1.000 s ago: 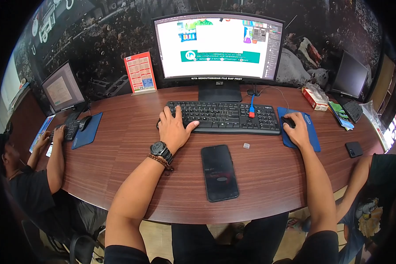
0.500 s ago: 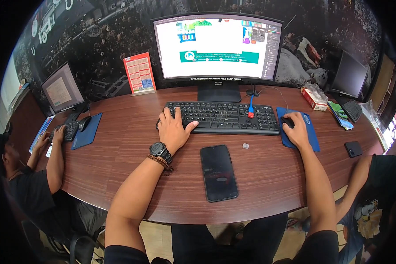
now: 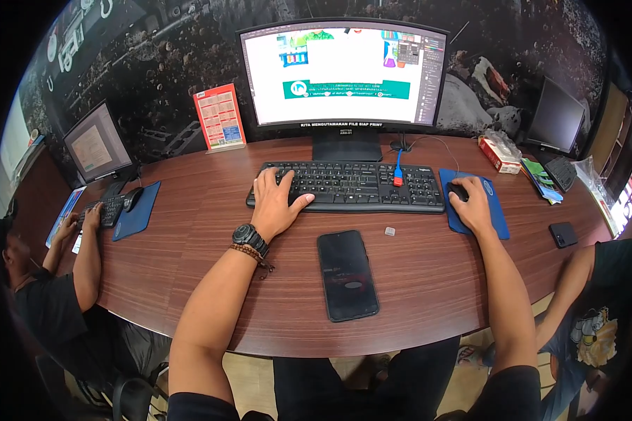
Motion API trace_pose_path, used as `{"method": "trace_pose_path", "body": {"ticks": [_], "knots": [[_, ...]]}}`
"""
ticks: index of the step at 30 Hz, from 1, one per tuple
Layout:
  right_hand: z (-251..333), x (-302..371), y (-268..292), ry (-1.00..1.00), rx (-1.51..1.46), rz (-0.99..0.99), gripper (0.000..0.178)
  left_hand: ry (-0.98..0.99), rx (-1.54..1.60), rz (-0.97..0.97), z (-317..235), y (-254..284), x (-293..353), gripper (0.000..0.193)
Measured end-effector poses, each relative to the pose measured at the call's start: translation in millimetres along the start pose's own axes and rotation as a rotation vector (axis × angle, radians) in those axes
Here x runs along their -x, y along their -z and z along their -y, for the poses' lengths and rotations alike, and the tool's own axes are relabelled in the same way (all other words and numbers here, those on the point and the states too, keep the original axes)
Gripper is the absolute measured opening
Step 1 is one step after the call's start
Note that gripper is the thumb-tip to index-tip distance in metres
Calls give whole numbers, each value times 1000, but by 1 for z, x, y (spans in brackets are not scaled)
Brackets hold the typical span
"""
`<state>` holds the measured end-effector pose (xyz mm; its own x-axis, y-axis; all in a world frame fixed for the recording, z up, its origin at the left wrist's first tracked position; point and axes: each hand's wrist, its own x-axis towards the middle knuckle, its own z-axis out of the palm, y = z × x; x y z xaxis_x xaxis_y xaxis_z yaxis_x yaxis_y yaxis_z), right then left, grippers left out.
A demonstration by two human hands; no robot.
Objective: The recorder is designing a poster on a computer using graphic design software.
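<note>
My left hand rests on the left end of a black keyboard, fingers spread over the keys and thumb out to the right. A black watch and a beaded bracelet circle that wrist. At the right, my right hand is curled over a black computer mouse, which it mostly hides. Under the mouse lies a blue mouse pad. Behind the keyboard stands a wide monitor showing a design page with a green banner. A blue cable with a red plug lies across the keys.
A dark smartphone and a small clear piece lie before the keyboard. A red calendar stands back left; a red-white box sits back right. One person types at far left; another sits at right near a second phone.
The whole view has shifted very slightly. Both my hands keep their places on the keyboard and the mouse. The seated person at the right has shifted a little.
</note>
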<state>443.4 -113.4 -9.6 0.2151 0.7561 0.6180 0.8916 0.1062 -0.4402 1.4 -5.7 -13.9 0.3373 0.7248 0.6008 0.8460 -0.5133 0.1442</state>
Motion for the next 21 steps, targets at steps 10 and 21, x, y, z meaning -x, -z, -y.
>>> {"method": "trace_pose_path", "body": {"ticks": [10, 21], "knots": [[1, -1, 0, -2, -6, 15, 33, -101, 235, 45, 0, 4, -5, 59], [0, -1, -2, 27, -32, 5, 32, -87, 221, 63, 0, 3, -4, 57]]}}
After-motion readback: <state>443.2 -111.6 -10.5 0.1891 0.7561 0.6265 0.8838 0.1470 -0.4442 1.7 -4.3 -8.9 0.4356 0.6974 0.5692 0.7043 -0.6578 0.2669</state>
